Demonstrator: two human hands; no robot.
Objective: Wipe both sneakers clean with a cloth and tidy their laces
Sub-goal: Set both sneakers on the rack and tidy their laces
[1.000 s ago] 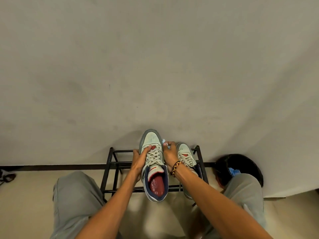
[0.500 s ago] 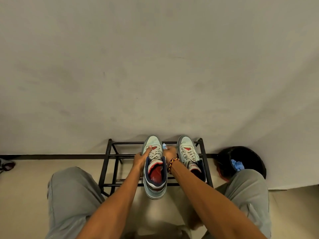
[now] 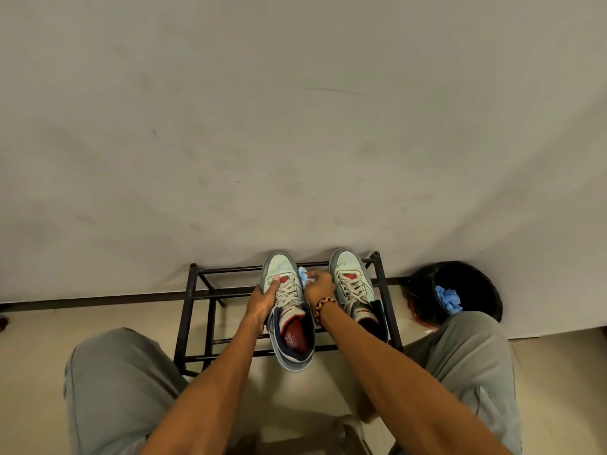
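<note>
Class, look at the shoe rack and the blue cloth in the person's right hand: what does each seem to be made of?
Shoe rack: probably metal tubing with a black matt coating, judging by its thin straight bars and square joints. Blue cloth: soft fabric or tissue, crumpled into folds in the right hand; the exact kind cannot be told.

Rack (image 3: pixel 193 310) left of the sneakers (image 3: pixel 289 310) lies open; wall (image 3: pixel 295 126) blocks behind.

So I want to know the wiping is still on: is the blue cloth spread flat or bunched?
Bunched. The blue cloth shows as a small crumpled wad pinched in the right hand against the left sneaker.
</note>
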